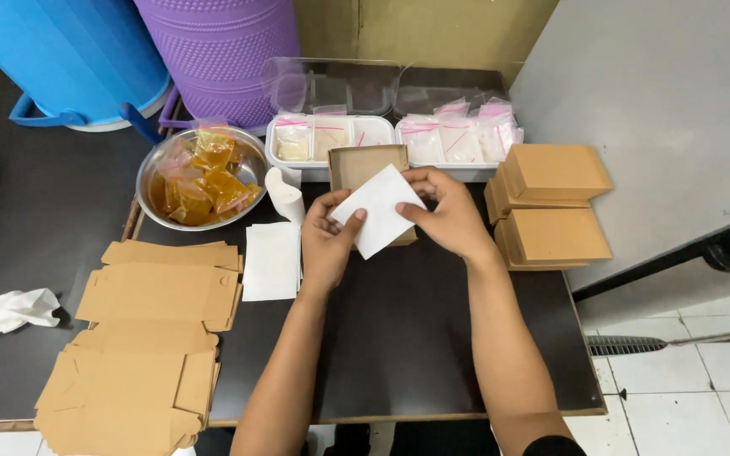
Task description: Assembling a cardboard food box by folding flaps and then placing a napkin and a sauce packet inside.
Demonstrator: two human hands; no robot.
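Your left hand [324, 241] and your right hand [448, 216] both hold a square white sheet of paper [378, 209] over the dark desk [399, 338]. Your left fingers [350, 228] are closed on its lower left edge, thumb on top. Your right fingers [416, 179] pinch its right corner and upper edge. The sheet sits tilted like a diamond above a small open brown cardboard box [365, 165], which stands on the desk just behind your hands; the sheet covers the front part of the box.

To the left of your left hand, a stack of white paper squares [271, 262] lies flat on the desk, with a curled white paper roll [285, 194] just behind it. Further left, a round metal bowl [155, 173] holds small clear bags of amber liquid [213, 181]. Behind the box, two white plastic trays [458, 172] hold small clear zip bags with pink seals [460, 135].

To your right, stacks of closed brown cardboard boxes [555, 207] stand at the desk edge. At the near left corner, flat unfolded brown cardboard blanks [145, 346] lie in overlapping piles. A crumpled white tissue [17, 309] rests on the black surface further left. A blue plastic container [69, 55] and a purple plastic container [221, 51] stand at the back.
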